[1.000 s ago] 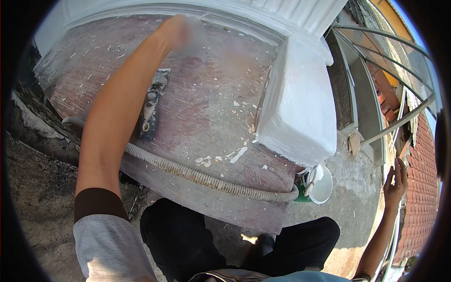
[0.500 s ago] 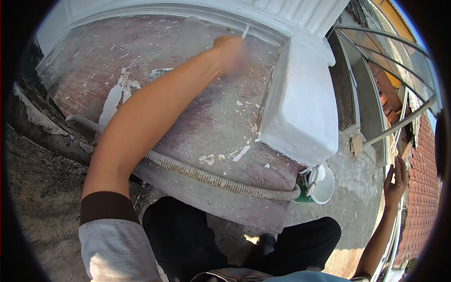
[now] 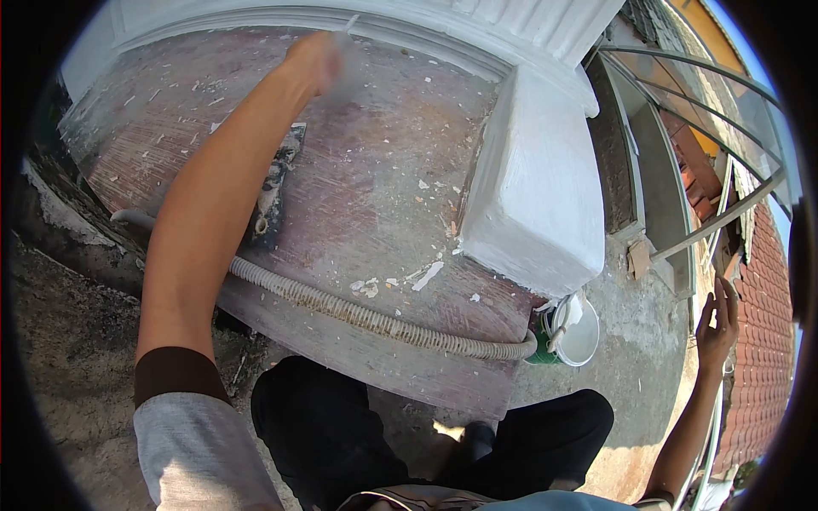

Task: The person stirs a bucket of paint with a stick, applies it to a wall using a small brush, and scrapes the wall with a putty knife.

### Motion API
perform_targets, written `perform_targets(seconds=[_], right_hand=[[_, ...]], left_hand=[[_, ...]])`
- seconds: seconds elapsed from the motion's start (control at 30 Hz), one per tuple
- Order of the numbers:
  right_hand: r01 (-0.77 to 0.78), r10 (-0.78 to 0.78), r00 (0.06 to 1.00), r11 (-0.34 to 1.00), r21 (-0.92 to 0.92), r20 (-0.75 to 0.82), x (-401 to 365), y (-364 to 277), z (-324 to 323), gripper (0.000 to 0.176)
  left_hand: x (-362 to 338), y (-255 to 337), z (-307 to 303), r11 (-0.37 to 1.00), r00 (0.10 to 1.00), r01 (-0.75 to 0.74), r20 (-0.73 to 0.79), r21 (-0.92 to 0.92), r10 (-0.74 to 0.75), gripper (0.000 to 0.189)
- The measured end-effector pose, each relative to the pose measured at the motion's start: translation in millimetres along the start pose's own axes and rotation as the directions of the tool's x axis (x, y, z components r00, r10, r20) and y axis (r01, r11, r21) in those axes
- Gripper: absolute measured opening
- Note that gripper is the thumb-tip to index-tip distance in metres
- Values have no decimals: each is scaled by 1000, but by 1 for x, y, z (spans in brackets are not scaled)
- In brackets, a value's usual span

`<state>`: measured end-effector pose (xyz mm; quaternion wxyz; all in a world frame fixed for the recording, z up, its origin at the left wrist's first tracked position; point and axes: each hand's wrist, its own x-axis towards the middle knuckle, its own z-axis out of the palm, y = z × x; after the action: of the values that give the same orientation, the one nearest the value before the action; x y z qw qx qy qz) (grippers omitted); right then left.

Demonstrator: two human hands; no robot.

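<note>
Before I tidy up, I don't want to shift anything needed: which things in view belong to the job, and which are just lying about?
Likely the job:
thin tool, in the left hand
trim near its tip
perhaps bucket and black tool

Lying about, it seems:
hose
loose flakes

We observe bright outdoor daylight, with the ledge [image 3: 383, 196] in soft, even shade. We register direct sun on the grey sleeve [image 3: 194, 434] and on a strip of ground [image 3: 628, 470] at lower right. We note a smeared blur over part of the left hand [image 3: 313, 60]; pale flakes [image 3: 429, 276] are sharper. Wide-angle distortion appears to bow the white moulding [image 3: 426, 38], and black vignetting encloses our view.
</note>
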<state>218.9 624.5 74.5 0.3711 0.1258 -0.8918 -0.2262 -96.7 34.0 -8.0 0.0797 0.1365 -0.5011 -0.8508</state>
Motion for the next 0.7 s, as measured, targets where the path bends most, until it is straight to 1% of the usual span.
perform_targets(seconds=[0.17,0.27,0.33,0.4,0.47,0.57,0.7], right_hand=[[26,-26,999,1000,9,-29,5,-4,0,33],[26,-24,999,999,40,-38,8,-9,0,32],[30,-28,999,999,44,-38,8,-12,-1,32],[43,-42,998,999,30,-37,9,-13,-3,32],[38,-37,999,999,30,-33,7,-9,-1,33],[46,-45,998,998,33,-36,5,-9,0,32],[38,-36,999,999,38,-36,3,-11,0,32]], left_hand=[[4,16,-10,999,999,-18,-46,-36,16,10],[-11,-3,11,1000,999,-22,31,-13,22,10],[-26,-15,29,998,1000,13,24,65,-15,10],[-51,-29,42,982,997,32,56,186,-43,12],[-75,-41,50,969,987,56,136,241,-91,14],[-89,-44,52,934,977,65,169,351,-132,14],[-65,-31,37,951,995,44,74,305,-69,13]])
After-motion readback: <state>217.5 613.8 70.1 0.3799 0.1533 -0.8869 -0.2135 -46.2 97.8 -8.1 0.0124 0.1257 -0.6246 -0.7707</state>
